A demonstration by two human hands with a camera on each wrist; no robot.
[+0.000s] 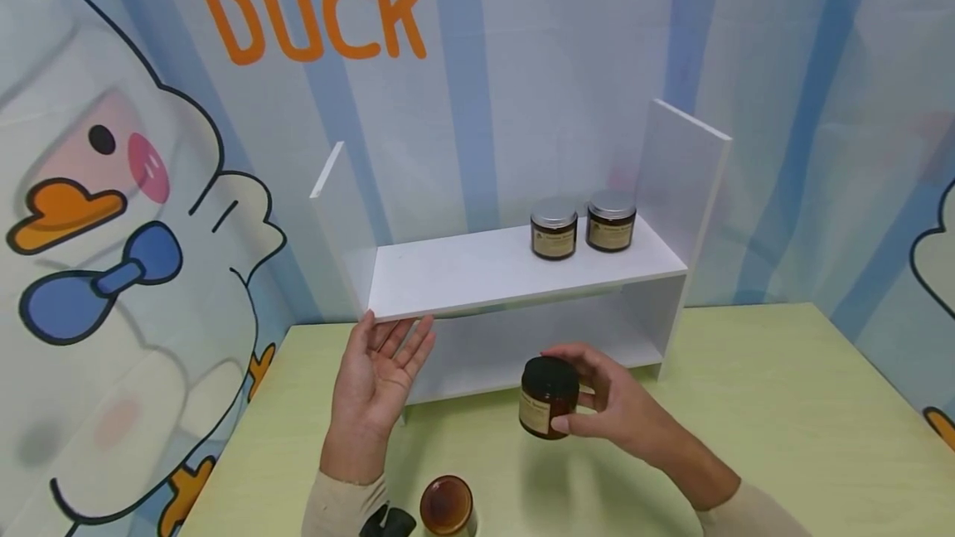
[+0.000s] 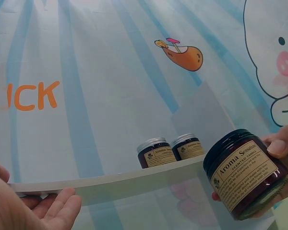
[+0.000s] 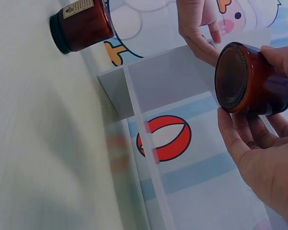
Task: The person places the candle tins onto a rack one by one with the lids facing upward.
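Note:
My right hand [image 1: 615, 404] grips a dark amber candle jar [image 1: 548, 408] with a black lid and cream label, held in front of the white shelf unit [image 1: 455, 272]. The label, in the left wrist view, reads "Aroma Sensation scented candle". In the right wrist view, fingers and thumb curl round the jar's side. My left hand [image 1: 380, 379] is palm up, its extended fingers touching the front edge of the upper shelf near its left end. Two silver-lidded candle jars, one [image 1: 554, 232] beside the other [image 1: 611, 224], stand at that shelf's right end.
Another amber jar [image 1: 448, 506] stands on the pale green table [image 1: 783, 421], its glass base upward, near my left forearm. White side panels, left [image 1: 339, 222] and right [image 1: 682, 181], rise above the upper shelf. A printed curtain [image 1: 515, 65] hangs behind.

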